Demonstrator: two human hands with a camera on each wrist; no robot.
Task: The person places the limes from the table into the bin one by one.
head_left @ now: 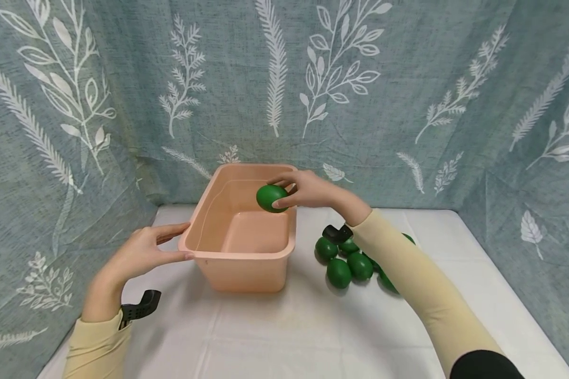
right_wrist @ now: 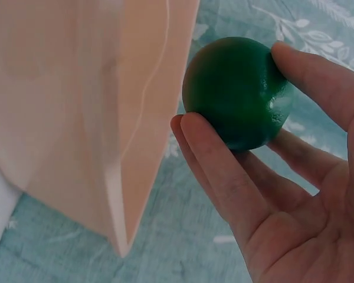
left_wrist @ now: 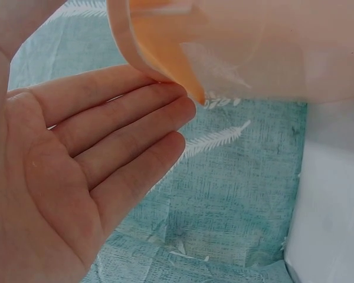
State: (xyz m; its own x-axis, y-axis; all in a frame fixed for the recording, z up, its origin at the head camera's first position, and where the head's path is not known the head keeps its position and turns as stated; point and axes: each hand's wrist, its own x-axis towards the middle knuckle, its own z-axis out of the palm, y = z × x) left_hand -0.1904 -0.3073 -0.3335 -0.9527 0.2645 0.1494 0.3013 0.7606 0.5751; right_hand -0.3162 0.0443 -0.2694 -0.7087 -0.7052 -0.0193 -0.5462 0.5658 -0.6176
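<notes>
A peach-coloured plastic tub [head_left: 244, 271] stands on the white table. My right hand [head_left: 313, 190] holds a green lime [head_left: 271, 198] over the tub's right side, between thumb and fingers. In the right wrist view the lime [right_wrist: 233, 94] is round and glossy, with fingertips on both sides of it. At the tub's near left corner, my left hand [head_left: 139, 251] touches the rim with its fingertips and thumb. The left wrist view shows its fingers [left_wrist: 124, 112] nearly straight against the rim, the palm bare.
Several more green limes [head_left: 339, 273] lie in a cluster on the table [head_left: 275, 337] right of the tub, partly hidden beneath the right forearm. A blue-green cloth [head_left: 246, 84] with white leaf prints hangs behind the table and at both sides.
</notes>
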